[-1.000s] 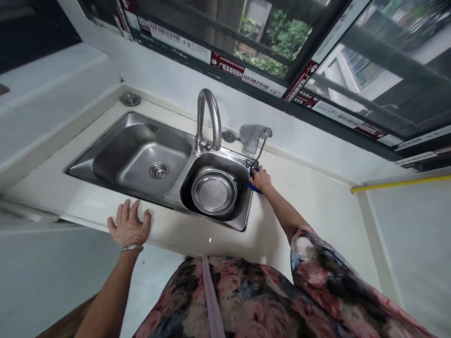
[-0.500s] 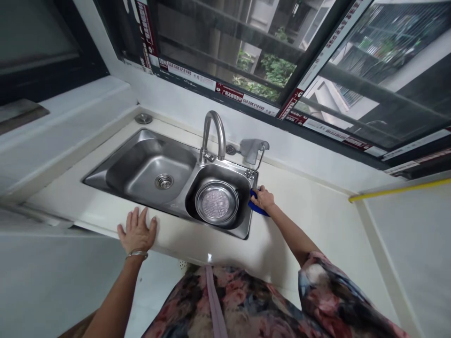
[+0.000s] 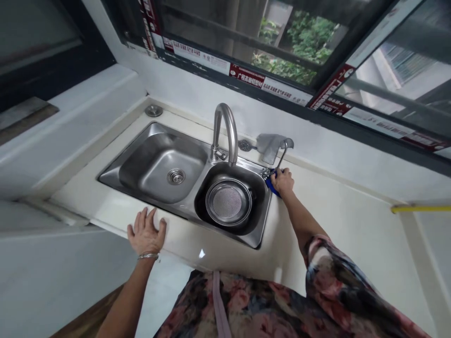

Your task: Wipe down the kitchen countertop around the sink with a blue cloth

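Note:
My left hand (image 3: pixel 146 233) lies flat on the front edge of the white counter (image 3: pixel 327 225), fingers spread, with a bracelet at the wrist. Past the right end of the steel sink (image 3: pixel 181 205), my right hand (image 3: pixel 283 181) presses a blue cloth (image 3: pixel 272 185) onto the counter, beside the small dispenser fitting at the sink's back right corner. A round perforated steel strainer (image 3: pixel 227 202) sits in the right basin. The left basin (image 3: pixel 155 171) shows its bare bottom and drain.
A curved steel faucet (image 3: pixel 229 123) rises behind the basins. Behind the right basin are a grey cloth (image 3: pixel 270 146) and a round drain-like piece (image 3: pixel 244 145). A metal disc (image 3: pixel 154 111) lies at the back left. The window frame runs above; a yellow pipe (image 3: pixel 423 208) is at far right.
My right hand has slid the blue cloth back along the sink's right side, toward the rear corner. My left hand remains on the counter edge. The view has shifted slightly.

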A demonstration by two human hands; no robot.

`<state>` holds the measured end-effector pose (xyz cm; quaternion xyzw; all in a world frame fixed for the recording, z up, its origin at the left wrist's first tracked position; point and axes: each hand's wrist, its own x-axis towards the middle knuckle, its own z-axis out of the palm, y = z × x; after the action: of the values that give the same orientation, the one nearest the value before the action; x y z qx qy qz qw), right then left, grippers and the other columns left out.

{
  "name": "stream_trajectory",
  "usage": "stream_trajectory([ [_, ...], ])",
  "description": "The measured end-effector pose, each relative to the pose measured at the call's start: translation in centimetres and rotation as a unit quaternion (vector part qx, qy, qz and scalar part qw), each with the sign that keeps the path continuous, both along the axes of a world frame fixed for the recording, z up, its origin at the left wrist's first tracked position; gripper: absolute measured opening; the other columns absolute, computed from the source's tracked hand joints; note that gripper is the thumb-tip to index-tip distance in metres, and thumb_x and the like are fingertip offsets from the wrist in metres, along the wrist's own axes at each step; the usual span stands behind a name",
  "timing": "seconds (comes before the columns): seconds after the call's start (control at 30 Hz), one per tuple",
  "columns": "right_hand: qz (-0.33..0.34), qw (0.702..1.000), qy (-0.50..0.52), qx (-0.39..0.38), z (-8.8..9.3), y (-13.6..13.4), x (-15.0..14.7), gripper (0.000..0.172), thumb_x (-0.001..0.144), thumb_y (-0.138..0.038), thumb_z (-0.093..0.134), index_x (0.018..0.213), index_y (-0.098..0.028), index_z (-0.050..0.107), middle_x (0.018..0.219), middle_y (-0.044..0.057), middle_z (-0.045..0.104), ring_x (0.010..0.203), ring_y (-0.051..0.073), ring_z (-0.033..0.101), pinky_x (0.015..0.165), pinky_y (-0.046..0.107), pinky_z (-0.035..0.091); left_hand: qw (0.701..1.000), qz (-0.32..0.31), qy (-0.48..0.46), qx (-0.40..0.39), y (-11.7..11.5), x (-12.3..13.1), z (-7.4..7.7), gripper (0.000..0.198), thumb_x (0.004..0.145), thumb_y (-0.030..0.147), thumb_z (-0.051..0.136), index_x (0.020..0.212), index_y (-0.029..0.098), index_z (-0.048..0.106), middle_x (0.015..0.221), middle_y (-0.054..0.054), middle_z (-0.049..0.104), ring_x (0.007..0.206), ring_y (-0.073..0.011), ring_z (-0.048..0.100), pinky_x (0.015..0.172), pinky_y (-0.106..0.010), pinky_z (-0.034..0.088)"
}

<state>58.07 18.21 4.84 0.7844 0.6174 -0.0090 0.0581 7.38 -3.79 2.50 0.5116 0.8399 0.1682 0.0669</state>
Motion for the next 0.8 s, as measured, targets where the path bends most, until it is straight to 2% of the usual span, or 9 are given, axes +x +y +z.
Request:
stream_trajectory([
  [0.13, -0.007, 1.000, 0.019, 0.013, -0.4, -1.1, -0.5, 0.049, 0.109, -0.042, 0.039, 0.153, -0.026, 0.052, 0.139, 0.017, 0.048, 0.121, 0.032, 0.046, 0.084, 0.037, 0.047, 1.000, -0.003, 0.010, -0.010, 0.1, 0.0, 0.3, 0.063, 0.102, 0.054, 0.037, 0.153, 0.022, 0.055, 0.169, -0.012, 0.045, 0.159, -0.0302, 0.035, 0.133, -0.058, 0.013],
  [0.3, 0.021, 0.999, 0.025, -0.018, 0.4, -3.8, -2.1, 0.053, 0.107, -0.042, 0.041, 0.156, -0.023, 0.050, 0.140, 0.019, 0.048, 0.123, 0.034, 0.046, 0.088, 0.040, 0.050, 1.000, -0.002, 0.013, -0.017, 0.3, 0.0, 0.6, 0.063, 0.102, 0.051, 0.035, 0.155, 0.022, 0.053, 0.169, -0.014, 0.044, 0.160, -0.0303, 0.034, 0.133, -0.060, 0.014],
  [0.47, 0.065, 0.996, 0.045, -0.037, 1.0, -8.5, -3.5, 0.047, 0.106, -0.041, 0.043, 0.145, -0.023, 0.062, 0.143, 0.019, 0.049, 0.125, 0.035, 0.044, 0.091, 0.041, 0.051, 0.999, -0.010, 0.011, -0.033, 0.2, -0.1, 0.7, 0.067, 0.102, 0.053, 0.029, 0.160, 0.023, 0.048, 0.172, -0.014, 0.039, 0.161, -0.0315, 0.031, 0.132, -0.064, 0.015],
  [0.6, 0.102, 0.991, 0.086, -0.021, 0.5, -12.5, -3.5, 0.045, 0.106, -0.041, 0.045, 0.145, -0.026, 0.063, 0.143, 0.016, 0.052, 0.125, 0.033, 0.047, 0.093, 0.039, 0.049, 0.998, -0.024, 0.011, -0.054, 0.4, -0.9, 0.3, 0.073, 0.102, 0.057, 0.023, 0.163, 0.023, 0.043, 0.175, -0.014, 0.033, 0.163, -0.0321, 0.027, 0.132, -0.065, 0.014],
  [0.7, 0.086, 0.989, 0.120, 0.008, -0.1, -14.2, -2.5, 0.049, 0.107, -0.044, 0.046, 0.153, -0.032, 0.057, 0.145, 0.013, 0.054, 0.124, 0.031, 0.049, 0.094, 0.036, 0.048, 0.997, -0.013, 0.001, -0.080, 0.7, -1.0, 0.1, 0.077, 0.100, 0.059, 0.019, 0.165, 0.024, 0.039, 0.177, -0.012, 0.029, 0.165, -0.0322, 0.021, 0.132, -0.065, 0.013],
  [0.8, 0.027, 0.989, 0.139, 0.046, -0.8, -13.9, -0.9, 0.050, 0.107, -0.044, 0.045, 0.156, -0.033, 0.053, 0.146, 0.012, 0.054, 0.125, 0.031, 0.049, 0.093, 0.035, 0.048, 0.996, -0.002, 0.003, -0.089, 0.8, -0.9, 0.0, 0.079, 0.098, 0.058, 0.017, 0.167, 0.024, 0.034, 0.178, -0.012, 0.024, 0.166, -0.0320, 0.017, 0.132, -0.066, 0.014],
])
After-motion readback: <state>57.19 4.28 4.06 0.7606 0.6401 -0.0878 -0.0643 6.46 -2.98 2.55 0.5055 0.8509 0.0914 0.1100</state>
